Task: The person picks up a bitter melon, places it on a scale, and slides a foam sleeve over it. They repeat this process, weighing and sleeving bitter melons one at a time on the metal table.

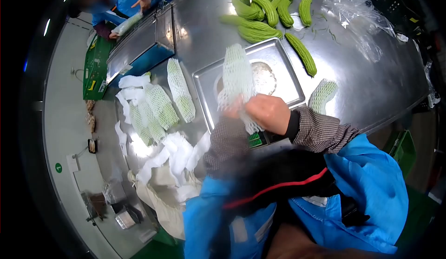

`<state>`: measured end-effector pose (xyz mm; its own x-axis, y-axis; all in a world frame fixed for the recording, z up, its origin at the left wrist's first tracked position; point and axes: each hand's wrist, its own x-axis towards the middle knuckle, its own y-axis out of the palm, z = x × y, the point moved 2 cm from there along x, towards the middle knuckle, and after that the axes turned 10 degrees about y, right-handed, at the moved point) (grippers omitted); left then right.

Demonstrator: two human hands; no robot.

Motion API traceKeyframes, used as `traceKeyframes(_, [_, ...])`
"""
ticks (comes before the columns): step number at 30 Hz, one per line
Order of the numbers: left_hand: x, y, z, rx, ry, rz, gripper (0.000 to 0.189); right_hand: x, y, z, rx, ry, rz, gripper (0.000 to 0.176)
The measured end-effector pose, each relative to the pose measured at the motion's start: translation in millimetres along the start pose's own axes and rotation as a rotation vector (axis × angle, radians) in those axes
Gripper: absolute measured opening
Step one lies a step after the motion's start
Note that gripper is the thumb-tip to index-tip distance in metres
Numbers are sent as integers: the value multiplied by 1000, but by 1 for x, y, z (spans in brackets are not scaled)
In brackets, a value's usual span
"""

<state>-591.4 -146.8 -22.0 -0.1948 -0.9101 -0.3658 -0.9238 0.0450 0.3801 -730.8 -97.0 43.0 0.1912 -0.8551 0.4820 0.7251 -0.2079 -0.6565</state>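
1. Over the tray (207, 88), the netted gourd (238, 66) points lengthwise away from both hands.
2. Right hand (269, 114): fingers clamped on the foam net (252, 125), near end.
3. Left hand (235, 106): blurred, finger state unclear.

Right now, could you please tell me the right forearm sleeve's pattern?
The sleeve has a fine dark-and-light check, clearest in the head view.

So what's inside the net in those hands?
Something pale green shows through the net, likely a gourd. Its lower end can't be made out behind the hands and blur.
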Motion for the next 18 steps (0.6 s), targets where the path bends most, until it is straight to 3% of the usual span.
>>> traceKeyframes(3, [8, -18, 6, 92, 38, -19, 34, 3, 1, -2, 167, 53, 25, 16])
traceKeyframes(7, [39, -75, -23, 297, 198, -146, 29, 15, -20, -21, 241, 275, 128, 24])
traceKeyframes(8, [60, -108, -30, 359, 260, -183, 28, 16, -23, -33, 234, 319, 99, 23])
traceKeyframes(9, [138, -228, 30, 113, 423, -84, 28, 16, -25, -46, 228, 362, 70, 22])
traceKeyframes(11, [183, -341, -44, 1936, 971, 108, 38, 19, -28, -75, 333, 575, 66, 17])
traceKeyframes(12, [166, -301, -73, 1311, 716, -220, 40, 22, -31, -88, 340, 633, 47, 15])
traceKeyframes(13, [146, -255, -98, 668, 436, -474, 57, 26, -34, -102, 347, 692, 26, 14])
traceKeyframes(14, [161, -279, -109, 722, 398, -551, 75, 30, -34, -119, 346, 699, -29, 14])
traceKeyframes(16, [181, -316, -116, 713, 253, -619, 83, 38, -30, -155, 348, 696, -130, 17])
traceKeyframes(18, [183, -324, -118, 498, 173, -611, 88, 53, -35, -186, 202, 738, -129, 21])
